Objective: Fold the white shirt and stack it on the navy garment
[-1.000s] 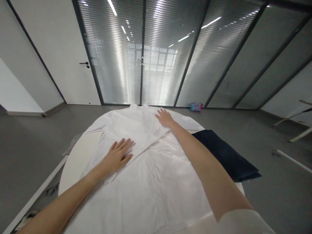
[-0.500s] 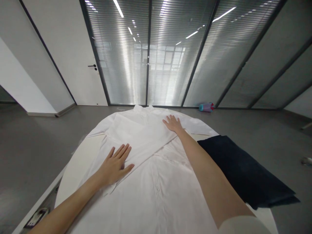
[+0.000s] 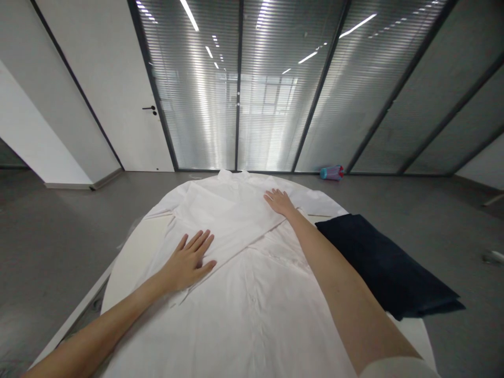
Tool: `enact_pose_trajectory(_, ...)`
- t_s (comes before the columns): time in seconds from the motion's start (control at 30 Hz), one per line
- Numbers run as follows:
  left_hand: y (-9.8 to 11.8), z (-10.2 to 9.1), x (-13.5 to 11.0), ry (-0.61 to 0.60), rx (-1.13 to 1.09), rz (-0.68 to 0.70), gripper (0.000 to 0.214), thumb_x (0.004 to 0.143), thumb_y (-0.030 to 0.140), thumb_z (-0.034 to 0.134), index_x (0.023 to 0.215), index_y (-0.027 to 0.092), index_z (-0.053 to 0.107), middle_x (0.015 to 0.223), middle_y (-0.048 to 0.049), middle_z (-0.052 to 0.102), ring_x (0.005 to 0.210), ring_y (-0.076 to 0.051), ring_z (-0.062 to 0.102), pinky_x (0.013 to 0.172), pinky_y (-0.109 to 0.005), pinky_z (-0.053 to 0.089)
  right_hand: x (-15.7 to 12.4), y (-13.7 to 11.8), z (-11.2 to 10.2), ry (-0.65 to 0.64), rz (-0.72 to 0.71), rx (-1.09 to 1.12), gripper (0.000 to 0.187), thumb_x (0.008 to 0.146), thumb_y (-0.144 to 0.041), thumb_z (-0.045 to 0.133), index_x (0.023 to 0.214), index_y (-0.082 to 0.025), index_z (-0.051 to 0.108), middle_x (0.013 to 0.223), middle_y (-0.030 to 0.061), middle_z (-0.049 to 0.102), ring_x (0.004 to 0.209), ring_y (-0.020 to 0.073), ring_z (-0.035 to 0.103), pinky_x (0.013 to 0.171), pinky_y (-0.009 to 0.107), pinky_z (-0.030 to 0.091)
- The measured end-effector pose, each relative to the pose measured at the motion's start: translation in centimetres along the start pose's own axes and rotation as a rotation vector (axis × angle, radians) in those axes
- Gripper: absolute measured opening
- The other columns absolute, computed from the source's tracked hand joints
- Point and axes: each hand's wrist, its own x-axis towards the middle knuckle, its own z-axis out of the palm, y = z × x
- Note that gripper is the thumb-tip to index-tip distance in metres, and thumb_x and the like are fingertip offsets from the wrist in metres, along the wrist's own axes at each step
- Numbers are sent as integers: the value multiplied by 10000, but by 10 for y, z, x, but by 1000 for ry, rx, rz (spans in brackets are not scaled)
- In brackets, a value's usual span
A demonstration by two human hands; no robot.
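A white shirt lies spread over a round white table, its collar at the far edge. One sleeve is folded diagonally across the shirt's front. My left hand rests flat on the cloth near the cuff end of that sleeve, fingers stretched out. Farther off, my right hand lies flat with spread fingers on the upper part of the folded sleeve, near the shoulder. Neither hand grips the cloth.
Folded dark navy cloth lies on the table's right side and hangs past its edge. A blue and pink object lies on the floor by the glass partition. A white door stands at the back left.
Both hands stay flat on the shirt, almost in the same places. The view has shifted slightly, so the table and navy cloth appear a little displaced.
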Motion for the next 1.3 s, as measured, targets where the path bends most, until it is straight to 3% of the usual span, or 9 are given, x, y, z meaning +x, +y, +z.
enact_pose_trajectory(0.1,-9,-23,22,-31,-207,-88,637,921,681,428,1343,245,618,1430,-84,575,1319,-318,526,1096,-478,392,-8,-4,-5,56,10,-8,524,1055,-431,268,1442,-174,511,1503,150,476,1387,296,393,1143,482,238)
enact_pose_trajectory(0.17,-21,-43,59,-46,-453,-202,609,920,684,400,1118,209,726,1183,-79,724,1097,-296,662,923,-396,511,-11,-9,-10,114,10,-18,479,1046,-348,309,1384,-120,560,1452,174,520,1365,302,401,1145,470,226)
enact_pose_trajectory(0.3,-55,-73,162,153,-935,-344,469,819,536,646,1104,165,671,1281,-127,659,1047,-274,665,764,-316,525,-15,-16,-20,197,-71,-26,400,994,-170,365,1288,-112,629,1376,164,574,1298,281,447,1106,409,276)
enact_pose_trajectory(0.43,-86,-71,247,198,-1240,-489,429,871,480,626,1200,205,595,1344,-132,605,1022,-240,674,800,-304,519,-18,-20,-22,199,-173,-11,333,981,-183,431,1186,-155,691,1262,136,639,1146,254,549,1000,375,377)
enact_pose_trajectory(0.57,-104,-49,292,218,-1378,-597,496,924,486,594,1310,189,496,1341,-147,567,964,-222,680,806,-312,528,-19,-21,-17,190,-244,17,313,999,-223,439,1184,-180,689,1271,110,626,1125,231,562,981,347,398)
enact_pose_trajectory(0.8,-111,-20,328,221,-1315,-570,519,908,443,610,1353,222,460,1297,-156,558,862,-202,699,707,-317,577,-19,-20,-11,156,-224,86,294,1001,-223,456,1173,-167,688,1252,114,626,1084,224,581,968,326,417)
enact_pose_trajectory(0.97,-112,0,334,313,-1152,-477,523,827,294,679,1320,277,506,982,-34,666,709,-130,665,672,-269,562,-21,-20,-12,145,-209,101,299,1007,-223,446,1186,-169,680,1240,110,637,1098,217,573,989,320,404)
enact_pose_trajectory(1.13,-115,14,326,386,-824,-292,192,745,212,657,918,159,721,700,-18,653,647,-137,614,694,-279,538,-19,-21,-11,129,-188,97,299,1004,-227,450,1182,-170,685,1202,105,661,1097,226,574,979,324,408)
enact_pose_trajectory(1.3,-113,16,310,394,-379,-81,184,726,147,591,737,188,770,798,-66,725,891,-221,647,888,-360,504,-17,-22,-11,116,-172,88,298,1005,-230,448,1136,-169,709,1183,99,672,1084,223,583,966,309,414)
